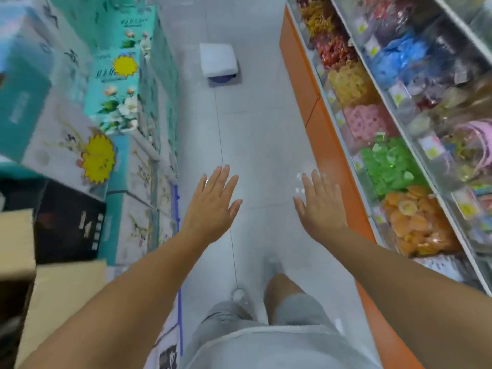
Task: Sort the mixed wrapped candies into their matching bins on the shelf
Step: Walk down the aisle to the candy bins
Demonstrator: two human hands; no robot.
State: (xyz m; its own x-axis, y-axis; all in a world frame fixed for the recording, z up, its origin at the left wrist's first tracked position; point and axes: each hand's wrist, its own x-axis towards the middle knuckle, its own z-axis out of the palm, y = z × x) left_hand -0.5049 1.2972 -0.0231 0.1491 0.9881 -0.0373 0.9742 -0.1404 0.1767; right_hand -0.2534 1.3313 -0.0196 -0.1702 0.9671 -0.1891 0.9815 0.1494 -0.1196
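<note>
- So, a person stands in a narrow shop aisle on a pale grey tiled floor [255, 129], with both bare arms stretched out in front.
- The left hand [213, 202] is spread flat, palm down and fingers straight. It holds nothing and just hovers over the floor.
- Same deal with the right hand [320, 206]: fingers straight, nothing in it, near the tiered shelf with an orange base [327, 145].
- The wrapped candies all sit on the person's right, in clear bins along that shelf.
- Nearest on the bottom tier are the orange candies [418, 222]. Up the aisle from them come the green candies [386, 166], pink candies [367, 123], pale yellow candies [348, 81] and red candies [332, 50].
- One tier up there are blue candies [399, 57] and a pink basket [474, 145], whose contents are too blurry to call.
- On the left are stacked teal and white flower-print boxes [117, 102] with yellow starburst tags [98, 158]. Brown cardboard boxes [64, 296] sit closest to the person.
- Further up the aisle a white boxy thing on a blue base [218, 59] sits on the floor, well apart from both hands.
- Grey shorts [300, 307] and a white shoe [239, 295] show below.
</note>
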